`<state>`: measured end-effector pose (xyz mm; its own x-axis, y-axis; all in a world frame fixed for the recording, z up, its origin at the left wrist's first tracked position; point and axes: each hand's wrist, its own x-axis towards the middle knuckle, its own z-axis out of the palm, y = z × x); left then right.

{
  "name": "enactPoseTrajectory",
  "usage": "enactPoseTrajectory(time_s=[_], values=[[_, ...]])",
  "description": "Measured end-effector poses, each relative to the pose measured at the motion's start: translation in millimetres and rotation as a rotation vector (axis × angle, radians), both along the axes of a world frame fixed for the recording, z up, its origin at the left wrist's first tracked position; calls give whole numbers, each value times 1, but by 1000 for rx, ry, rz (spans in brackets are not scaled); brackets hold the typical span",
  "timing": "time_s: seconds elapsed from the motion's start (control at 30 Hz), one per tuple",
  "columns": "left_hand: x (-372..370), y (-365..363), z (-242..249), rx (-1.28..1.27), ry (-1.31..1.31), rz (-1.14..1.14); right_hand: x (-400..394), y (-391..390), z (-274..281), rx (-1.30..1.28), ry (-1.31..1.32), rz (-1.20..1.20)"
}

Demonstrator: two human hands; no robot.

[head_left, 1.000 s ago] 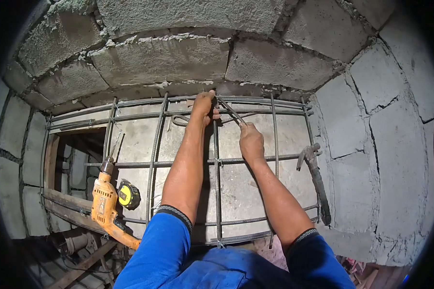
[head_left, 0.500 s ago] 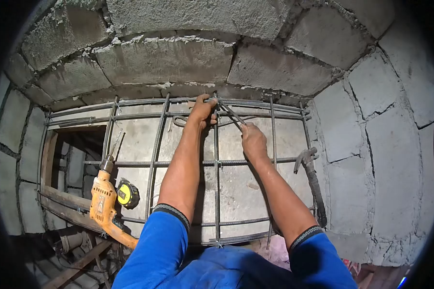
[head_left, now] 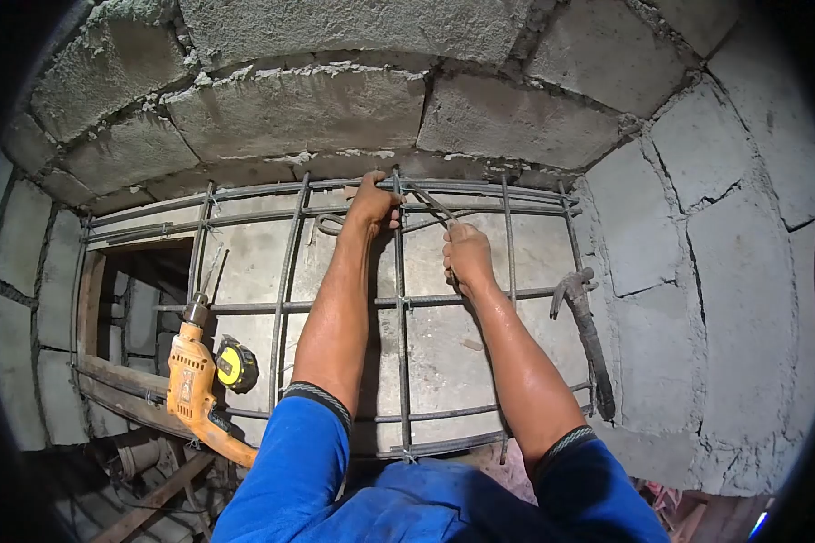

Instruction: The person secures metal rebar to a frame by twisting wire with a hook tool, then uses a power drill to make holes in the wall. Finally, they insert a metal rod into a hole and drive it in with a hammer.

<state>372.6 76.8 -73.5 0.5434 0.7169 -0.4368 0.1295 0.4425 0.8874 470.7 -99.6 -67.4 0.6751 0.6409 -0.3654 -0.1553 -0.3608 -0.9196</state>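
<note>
1. Near the far concrete block wall, at an upper crossing of the rebar grid, work is being carried out by two bare hands.
2. The pliers are being held in the right hand, whose fingers are being kept closed around the handles. The tool is being angled up and leftward, its head being brought close to the crossing; whether its jaws are being pressed together or held apart cannot be told.
3. The left hand is being placed just left of the tool's head, its fingertips being set against the middle upright bar. The fingers are being curled, but whether the bar is being pinched cannot be told.
4. Behind the left wrist, a bent rod is being partly hidden, its looped end being left exposed on the left.
5. Left of the arms, an orange power drill is being supported on its side, its fitted bit being pointed away from the person. A yellow-and-black tape measure is being kept just beside it.
6. Along the grid's right edge, a claw hammer is being borne by the bars, its head being turned toward the far wall.
7. Beneath the bars, a pale flat panel is being crossed by shadow, and at its left a wood-framed opening is being spanned by rods.
</note>
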Motion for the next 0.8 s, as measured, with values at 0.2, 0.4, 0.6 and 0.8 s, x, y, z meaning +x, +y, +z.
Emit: enactPoseTrajectory(time_s=[0.2,0.4,0.6,0.8], values=[[-2,1,-7,13,-51,7,45,13,36,-182,95,136],[-2,4,-16,21,-50,32,39,9,32,-191,139,82],[-3,4,-19,-14,-56,50,10,11,-47,-56,-770,45],[-2,4,-16,3,-92,30,33,12,29,-120,176,27]])
